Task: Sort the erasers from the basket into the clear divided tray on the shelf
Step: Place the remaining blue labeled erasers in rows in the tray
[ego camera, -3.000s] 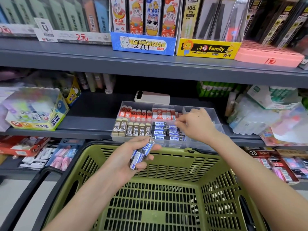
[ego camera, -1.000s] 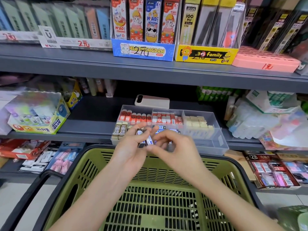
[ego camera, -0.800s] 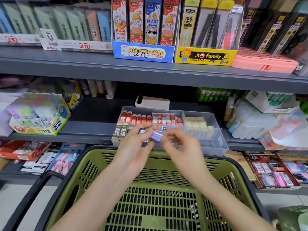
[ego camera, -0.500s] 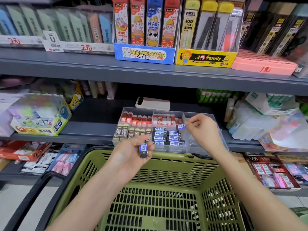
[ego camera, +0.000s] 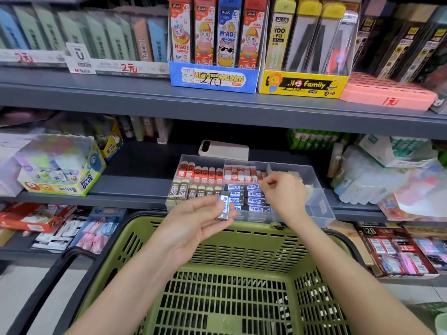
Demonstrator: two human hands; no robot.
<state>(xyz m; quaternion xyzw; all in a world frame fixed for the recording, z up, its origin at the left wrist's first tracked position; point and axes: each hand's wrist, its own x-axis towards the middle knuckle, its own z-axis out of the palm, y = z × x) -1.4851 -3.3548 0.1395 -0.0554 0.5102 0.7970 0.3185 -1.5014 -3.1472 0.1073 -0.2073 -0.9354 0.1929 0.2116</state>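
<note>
Erasers (ego camera: 239,172) are sitting in sorted rows in the clear divided tray (ego camera: 321,204) on the shelf (ego camera: 135,187), and we are holding one more, a blue-sleeved eraser (ego camera: 223,206), above the far rim of the green basket (ego camera: 242,229). Our left hand (ego camera: 193,223) is gripping it between thumb and fingertips, with the block standing on end. Our right hand (ego camera: 283,193) is hovering over the tray's front middle compartment, where the blue stack (ego camera: 256,201) is lying. Its fingers are curled right by the topmost blue one, and we cannot tell whether they are pinching it or merely resting by it. The two hands are apart.

We are judging the eraser to be light and small, a firm rubber block that is giving a little under pressure and not at all fragile. Its printed sleeve is looking smooth, so we are expecting it to slide if pinched only by the ends. We are thinking the best hold is across the long sides at mid-sleeve, thumb against two fingertips, so that it is going in flat beside its blue fellows, clear of the brown 2B blocks (ego camera: 179,192) to the left.
</note>
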